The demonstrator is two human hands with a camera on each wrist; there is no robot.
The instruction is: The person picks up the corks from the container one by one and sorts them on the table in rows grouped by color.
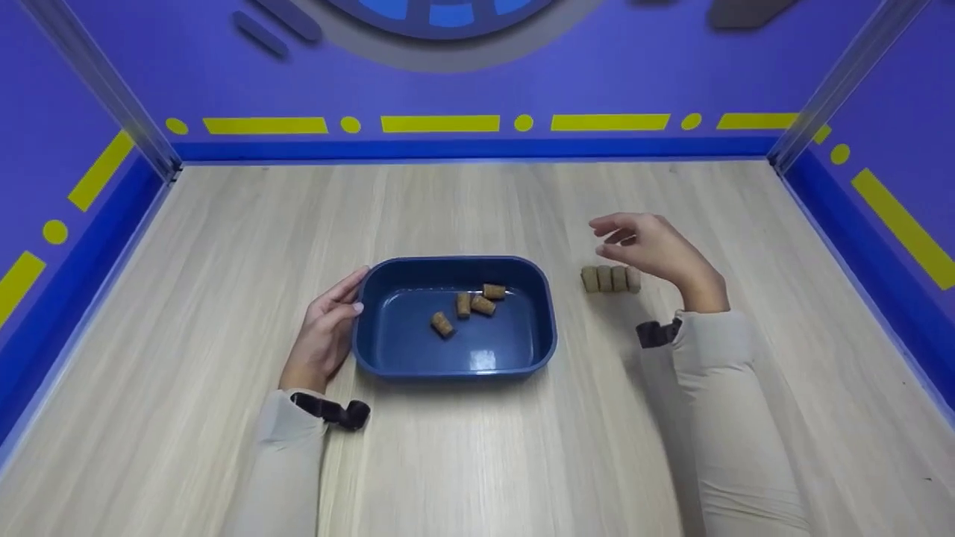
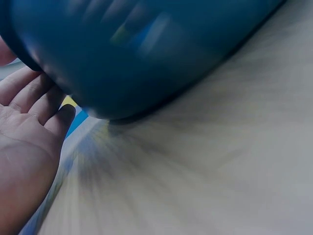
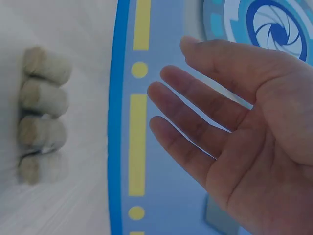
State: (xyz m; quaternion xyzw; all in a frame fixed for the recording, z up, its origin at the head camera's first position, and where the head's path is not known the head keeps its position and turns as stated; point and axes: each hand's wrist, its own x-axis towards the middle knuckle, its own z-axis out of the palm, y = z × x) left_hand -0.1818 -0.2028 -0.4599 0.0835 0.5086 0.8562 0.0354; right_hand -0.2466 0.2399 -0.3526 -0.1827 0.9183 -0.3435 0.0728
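A dark blue rectangular tub (image 1: 455,371) stands on the table with several corks (image 1: 442,324) lying loose inside. My left hand (image 1: 322,328) holds its left side, the thumb at the rim and the other fingers along the outer wall. In the left wrist view, those fingers (image 2: 34,93) touch the tub's outside (image 2: 122,63). To the right of the tub, several more corks (image 1: 605,279) lie side by side in a row. My right hand (image 1: 649,246) hovers just above and behind this row, its fingers loosely bent and nothing between them. The right wrist view shows the row (image 3: 44,98) apart from the fingertips.
The light wooden table (image 1: 462,462) is bounded by a purple back panel (image 1: 448,89) with yellow markings. Similar panels rise at the left (image 1: 45,134) and right (image 1: 888,127), meeting the back at metal corner posts.
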